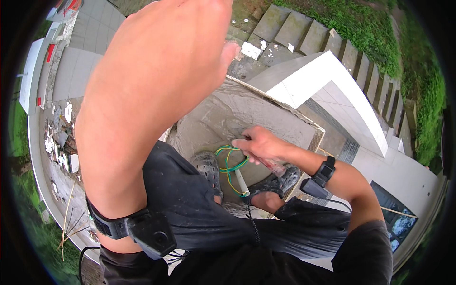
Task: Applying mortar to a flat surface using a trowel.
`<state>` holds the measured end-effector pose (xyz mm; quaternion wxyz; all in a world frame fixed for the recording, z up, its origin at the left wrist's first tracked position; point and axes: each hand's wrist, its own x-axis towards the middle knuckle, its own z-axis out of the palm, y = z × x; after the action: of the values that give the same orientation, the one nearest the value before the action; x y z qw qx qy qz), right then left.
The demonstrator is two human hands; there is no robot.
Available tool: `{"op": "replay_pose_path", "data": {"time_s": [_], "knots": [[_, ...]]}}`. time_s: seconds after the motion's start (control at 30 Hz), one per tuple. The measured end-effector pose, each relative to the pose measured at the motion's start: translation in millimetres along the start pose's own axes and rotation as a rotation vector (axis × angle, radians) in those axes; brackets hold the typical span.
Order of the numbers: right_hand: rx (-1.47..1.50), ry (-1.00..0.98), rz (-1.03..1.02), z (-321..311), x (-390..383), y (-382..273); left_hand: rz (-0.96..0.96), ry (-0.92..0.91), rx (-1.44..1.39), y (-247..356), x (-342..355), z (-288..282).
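Note:
My right hand (261, 144) is closed, thumb and fingers pinching a looped green-and-yellow wire (228, 168). The wire hangs around a short pale pipe (242, 183) between my feet. Below the palm is a reddish, blurred thing (273, 166) that I cannot make out. My left hand (194, 19) is raised close to the view at the top; its thumb tip shows, but the other fingers are out of the picture. Wet grey mortar (223, 111) is spread under and beyond my right hand, and I stand in it in dark clogs (207, 167).
A thin-edged rim (285, 103) bounds the mortar. Beyond stand a white angular wall (308, 78) and concrete steps (313, 37) beside grass. Broken white pieces and rubble (61, 142) lie at the left. Black strapped devices (152, 232) sit on both my arms, with cables.

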<state>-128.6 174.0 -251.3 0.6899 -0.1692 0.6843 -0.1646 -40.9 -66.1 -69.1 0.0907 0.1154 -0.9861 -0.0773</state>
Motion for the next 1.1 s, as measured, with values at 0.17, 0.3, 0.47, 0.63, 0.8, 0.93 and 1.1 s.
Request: {"op": "replay_pose_path", "data": {"time_s": [0.17, 0.3, 0.47, 0.63, 0.8, 0.93, 1.1], "knots": [[0.077, -0.004, -0.064, 11, 13, -28, -0.028, -0.027, 0.004, 6, 0, -6], [0.077, 0.006, -0.063, 8, 11, -37, 0.056, 0.063, -0.032, 0, -4, -4], [0.026, 0.042, -0.047, -14, -20, -5, 0.046, -0.029, -0.082, -17, 1, 3], [-0.068, 0.051, 0.139, -55, -75, 63, -0.002, 0.106, 0.02, -9, -5, 9], [-0.125, 0.045, 0.227, -66, -101, 100, -0.017, -0.056, -0.082, -20, -1, 6], [0.08, 0.059, 0.294, -46, -75, 93, 0.014, -0.042, -0.026, -20, 1, 8], [0.117, 0.044, 0.121, -29, -27, 46, -0.06, -0.122, -0.03, -18, 2, 7]]}}
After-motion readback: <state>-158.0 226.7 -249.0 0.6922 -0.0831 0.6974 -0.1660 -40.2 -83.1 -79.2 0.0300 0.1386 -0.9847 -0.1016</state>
